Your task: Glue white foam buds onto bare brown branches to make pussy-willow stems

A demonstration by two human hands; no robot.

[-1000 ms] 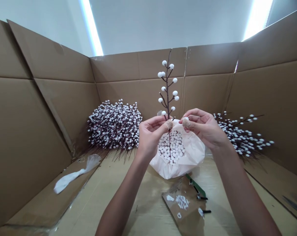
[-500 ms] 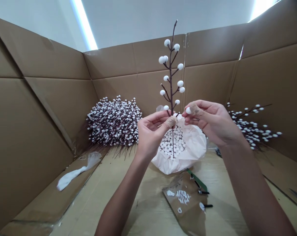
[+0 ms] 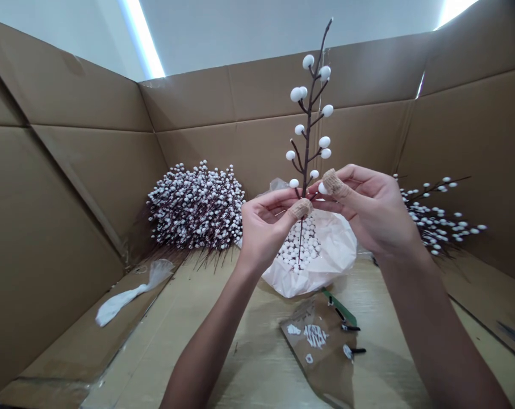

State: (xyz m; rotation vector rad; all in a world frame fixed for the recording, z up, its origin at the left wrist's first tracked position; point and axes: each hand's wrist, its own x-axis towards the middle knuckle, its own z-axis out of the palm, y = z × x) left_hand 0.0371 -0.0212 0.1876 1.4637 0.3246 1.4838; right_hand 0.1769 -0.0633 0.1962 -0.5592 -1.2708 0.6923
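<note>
L hand pinching berry stem mid-frame, R hand pinching white bead beside; prob. bead-fitting step, next calls for steady stem, careful lining-up

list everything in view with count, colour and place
berry stem: 1, brown and white, centre
single berry: 1, white, right of stem
stem bundles: 2, white and brown, back left and right
open bag: 1, whitish, centre
loose berries: many, white, in bag
board: 1, brown, white patches, front centre
strip: 1, green, board's right edge
bits: several, black, same edge
pouch: 1, white, left
pointed tool: 1, dark, right edge
cardboard walls: several, brown, around
bright bands: 2, white, top
table: 1, yellowish, beneath
thumb wraps: 2, beige, on thumbs
left hand: 1, gripping berry stem
right hand: 1, holding single berry
</note>
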